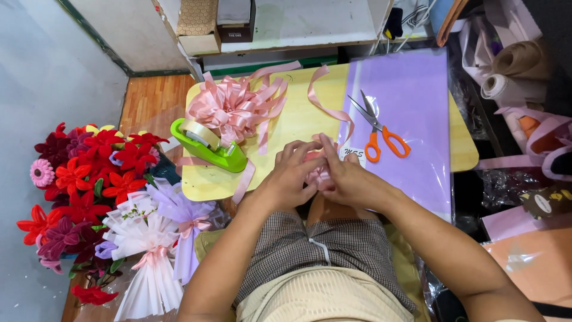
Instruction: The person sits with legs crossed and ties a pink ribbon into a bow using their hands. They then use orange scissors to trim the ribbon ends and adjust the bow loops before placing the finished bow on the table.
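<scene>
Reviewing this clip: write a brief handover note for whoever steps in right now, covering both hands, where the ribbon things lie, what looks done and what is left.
Left hand: fingers curled on the small pink ribbon piece at the near edge of the yellow table.
Right hand: pinching the same piece from the other side.
Things: finished pink ribbon bow at the table's far left, green tape dispenser in front of it, orange-handled scissors on the purple sheet. A loose ribbon strip runs from the hands up the table.
Done: one large bow.
Left: the small piece between the hands looks unfinished; its shape is mostly hidden.
</scene>
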